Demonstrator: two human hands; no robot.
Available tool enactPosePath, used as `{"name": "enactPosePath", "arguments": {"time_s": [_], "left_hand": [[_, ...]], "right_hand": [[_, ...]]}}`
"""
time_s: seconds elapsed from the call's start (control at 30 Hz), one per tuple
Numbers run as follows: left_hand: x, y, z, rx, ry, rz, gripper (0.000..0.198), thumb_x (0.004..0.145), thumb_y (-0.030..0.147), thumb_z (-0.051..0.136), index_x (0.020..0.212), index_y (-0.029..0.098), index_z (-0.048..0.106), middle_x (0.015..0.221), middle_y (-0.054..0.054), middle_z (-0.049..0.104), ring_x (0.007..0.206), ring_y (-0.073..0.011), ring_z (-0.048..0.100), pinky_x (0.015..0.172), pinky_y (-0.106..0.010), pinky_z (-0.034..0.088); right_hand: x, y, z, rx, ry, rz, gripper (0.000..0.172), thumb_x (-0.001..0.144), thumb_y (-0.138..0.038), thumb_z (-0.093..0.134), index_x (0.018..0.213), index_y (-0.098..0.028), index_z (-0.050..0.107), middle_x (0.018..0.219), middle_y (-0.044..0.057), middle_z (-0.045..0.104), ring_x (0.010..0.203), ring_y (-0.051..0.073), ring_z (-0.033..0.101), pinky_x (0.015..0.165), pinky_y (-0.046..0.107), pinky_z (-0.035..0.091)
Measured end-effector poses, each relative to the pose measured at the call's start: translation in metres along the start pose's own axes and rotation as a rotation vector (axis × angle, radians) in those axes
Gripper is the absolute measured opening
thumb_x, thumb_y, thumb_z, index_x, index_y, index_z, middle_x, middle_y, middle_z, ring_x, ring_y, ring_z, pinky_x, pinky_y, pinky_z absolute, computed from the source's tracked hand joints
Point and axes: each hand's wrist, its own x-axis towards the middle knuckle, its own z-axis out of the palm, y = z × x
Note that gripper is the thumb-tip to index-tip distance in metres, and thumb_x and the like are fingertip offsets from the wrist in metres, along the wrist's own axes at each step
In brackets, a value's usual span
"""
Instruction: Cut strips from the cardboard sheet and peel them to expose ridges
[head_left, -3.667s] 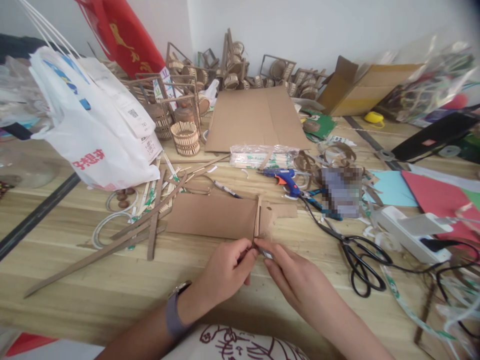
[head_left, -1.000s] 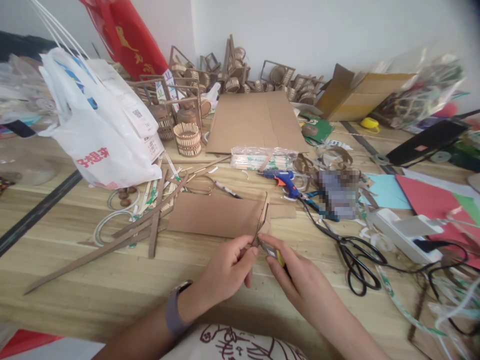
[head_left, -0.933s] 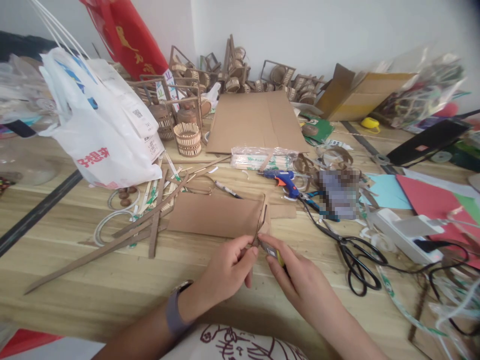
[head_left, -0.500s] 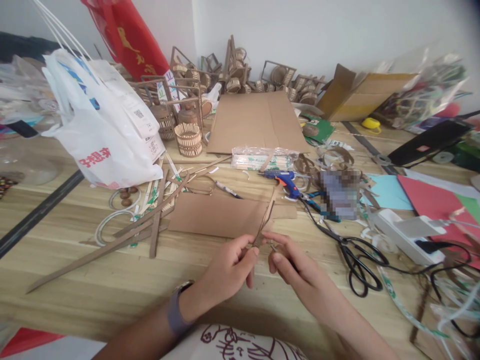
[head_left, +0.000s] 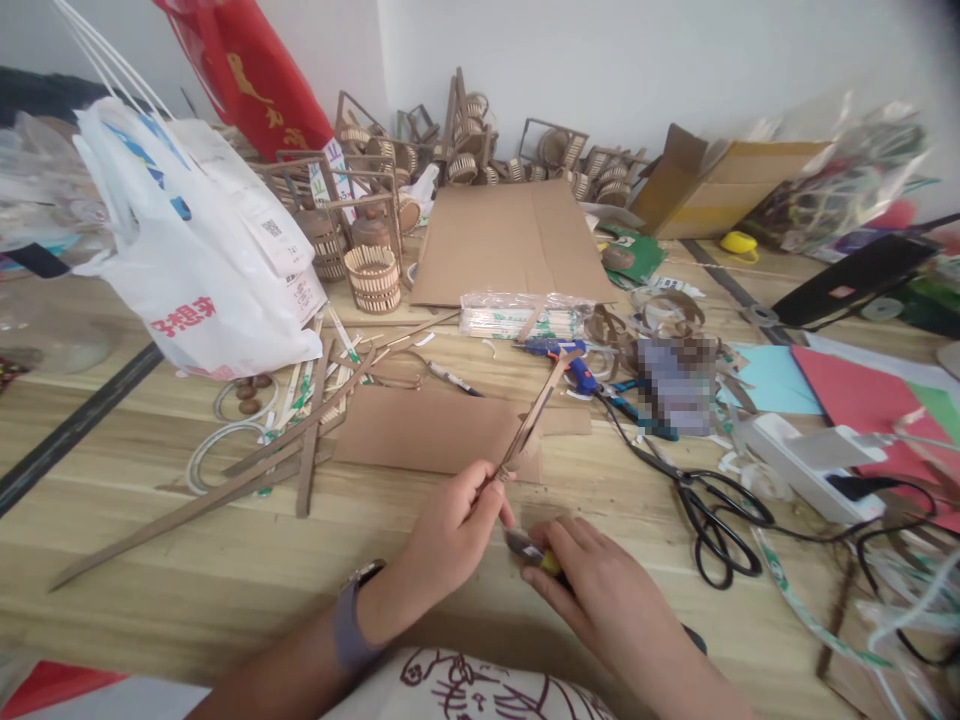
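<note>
My left hand (head_left: 450,535) pinches the lower end of a thin brown cardboard strip (head_left: 534,415), which slants up and to the right above a flat cardboard piece (head_left: 427,430) on the table. My right hand (head_left: 592,580) lies lower and to the right, closed on a small cutter knife (head_left: 529,550) with a yellow body and a grey blade end. The knife tip points left, a little below the left thumb. A watch band sits on my left wrist.
Black scissors (head_left: 720,515) lie right of my hands, a blue glue gun (head_left: 574,360) and a pack of sticks (head_left: 525,315) behind. Loose cardboard strips (head_left: 225,480) lie left, a white plastic bag (head_left: 195,250) beyond. A power strip (head_left: 810,455) with cables sits right.
The strip has come free of the cardboard piece and is lifted, tilting to the right. My right hand with the knife has dropped down and back toward me.
</note>
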Motion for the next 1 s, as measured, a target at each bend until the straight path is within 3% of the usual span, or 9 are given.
{"name": "enactPosePath", "arguments": {"time_s": [0.17,0.3,0.43,0.57,0.7,0.87,1.0], "left_hand": [[-0.002,0.003,0.001,0.066,-0.024,0.043,0.034,0.1,0.037,0.035,0.081,0.019,0.055,0.07,0.0,0.063,0.056,-0.0127,0.049,0.057,-0.024,0.034],[-0.002,0.002,0.002,0.036,-0.045,0.062,0.028,0.1,0.037,0.037,0.098,0.018,0.058,0.071,0.001,0.065,0.056,-0.0128,0.05,0.058,-0.024,0.036],[-0.001,0.0,0.002,0.031,-0.045,0.076,0.028,0.099,0.036,0.038,0.091,0.018,0.058,0.07,0.0,0.065,0.064,-0.0144,0.057,0.063,-0.024,0.039],[-0.001,-0.001,0.002,0.021,-0.056,0.09,0.03,0.099,0.037,0.037,0.086,0.018,0.058,0.069,-0.001,0.065,0.067,-0.0158,0.061,0.066,-0.024,0.042],[-0.002,0.001,0.002,0.027,-0.064,0.1,0.036,0.101,0.04,0.034,0.082,0.019,0.056,0.064,0.0,0.062,0.064,-0.0156,0.06,0.066,-0.024,0.041],[-0.003,-0.001,0.002,0.154,-0.052,0.142,0.038,0.102,0.039,0.031,0.073,0.021,0.048,0.057,0.003,0.051,0.056,-0.0143,0.051,0.06,-0.024,0.037],[-0.001,-0.008,0.002,0.272,-0.01,0.261,0.035,0.102,0.036,0.032,0.074,0.021,0.046,0.067,-0.001,0.056,0.063,-0.0163,0.054,0.061,-0.025,0.037]], "right_hand": [[0.018,-0.004,-0.013,0.211,0.279,0.151,0.022,0.094,-0.04,0.055,0.103,-0.022,0.063,0.079,0.004,0.065,0.07,0.02,0.065,0.063,0.031,0.053],[0.033,-0.008,-0.012,0.546,0.335,0.293,0.023,0.087,-0.043,0.063,0.097,-0.022,0.062,0.073,0.001,0.063,0.063,0.017,0.06,0.062,0.029,0.053],[0.037,-0.011,-0.003,0.813,0.304,0.287,0.027,0.088,-0.048,0.063,0.09,-0.021,0.061,0.075,0.002,0.064,0.067,0.017,0.062,0.062,0.029,0.054],[0.037,-0.011,-0.002,0.477,0.415,0.095,0.018,0.088,-0.04,0.066,0.091,-0.023,0.069,0.088,0.007,0.069,0.086,0.023,0.066,0.074,0.036,0.055],[0.038,-0.009,-0.006,0.205,0.503,-0.088,0.009,0.089,-0.025,0.066,0.095,-0.023,0.071,0.091,0.008,0.072,0.088,0.023,0.066,0.076,0.038,0.056],[0.041,-0.011,-0.01,0.122,0.539,-0.184,0.011,0.091,-0.018,0.062,0.095,-0.022,0.071,0.088,0.007,0.073,0.085,0.022,0.067,0.074,0.038,0.056],[0.042,-0.013,-0.008,0.134,0.598,-0.227,0.01,0.089,-0.015,0.063,0.095,-0.022,0.069,0.087,0.007,0.073,0.082,0.021,0.068,0.07,0.036,0.056]]}}
